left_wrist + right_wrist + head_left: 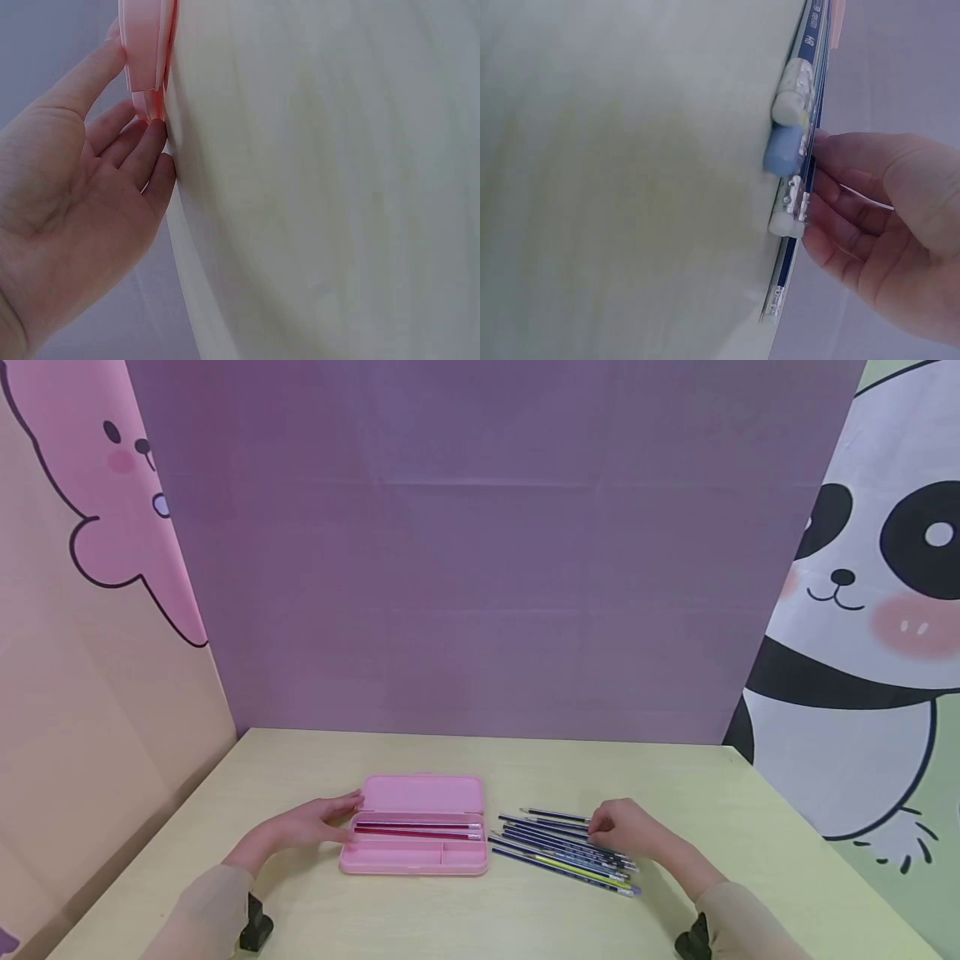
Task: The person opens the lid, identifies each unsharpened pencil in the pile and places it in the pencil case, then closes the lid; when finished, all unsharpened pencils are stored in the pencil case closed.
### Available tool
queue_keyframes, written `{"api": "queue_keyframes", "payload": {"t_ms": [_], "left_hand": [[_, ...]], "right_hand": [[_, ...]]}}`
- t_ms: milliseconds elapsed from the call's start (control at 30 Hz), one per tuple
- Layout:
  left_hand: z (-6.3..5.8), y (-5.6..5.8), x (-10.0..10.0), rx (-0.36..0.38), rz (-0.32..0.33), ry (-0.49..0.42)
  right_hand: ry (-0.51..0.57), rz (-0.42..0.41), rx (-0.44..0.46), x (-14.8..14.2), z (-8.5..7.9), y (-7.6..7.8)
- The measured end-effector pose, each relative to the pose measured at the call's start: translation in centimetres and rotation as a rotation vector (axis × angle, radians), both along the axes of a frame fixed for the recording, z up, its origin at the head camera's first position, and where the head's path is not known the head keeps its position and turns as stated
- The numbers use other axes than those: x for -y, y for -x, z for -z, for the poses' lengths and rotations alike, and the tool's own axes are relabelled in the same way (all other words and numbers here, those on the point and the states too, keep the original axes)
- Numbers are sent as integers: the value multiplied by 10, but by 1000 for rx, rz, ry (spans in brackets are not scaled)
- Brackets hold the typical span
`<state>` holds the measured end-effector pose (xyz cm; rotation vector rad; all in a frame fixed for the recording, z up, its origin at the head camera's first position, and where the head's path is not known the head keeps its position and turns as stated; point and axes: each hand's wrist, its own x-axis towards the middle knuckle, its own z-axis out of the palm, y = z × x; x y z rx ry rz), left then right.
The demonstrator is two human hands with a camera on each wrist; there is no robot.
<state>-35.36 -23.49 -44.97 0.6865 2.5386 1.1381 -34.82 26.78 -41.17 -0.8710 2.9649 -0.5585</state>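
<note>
A pink pencil case point(390, 857) lies opened flat on the table, its lid point(422, 794) toward the back. Red pencils point(420, 832) lie in its middle compartment. My left hand point(307, 823) rests against the case's left end, thumb at the tray and fingertips at the lid; its fingers are extended and only lightly bent in the left wrist view. To the right of the case is a loose bunch of dark blue pencils point(558, 843), erasers facing right. My right hand point(628, 827) is at their back right, thumb and bent fingers pinching a pencil point(786, 262).
A yellow-green pencil point(581, 867) lies among the blue ones near the front. The pale wooden table point(420, 918) ends at a purple backdrop point(480, 568). Walls with a pink cartoon figure point(82, 435) and a panda point(840, 668) stand at the sides.
</note>
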Motion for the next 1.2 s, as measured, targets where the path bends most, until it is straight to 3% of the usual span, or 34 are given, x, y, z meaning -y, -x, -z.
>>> {"api": "queue_keyframes", "payload": {"t_ms": [300,533,1200], "left_hand": [[2,1,0,-15,-3,12],[4,1,0,-33,2,33],[2,0,-1,-25,-18,20]], "right_hand": [[51,9,13,-2,4,2],[92,-1,-38,2,1,-1],[104,0,-80,7,1,-2]]}}
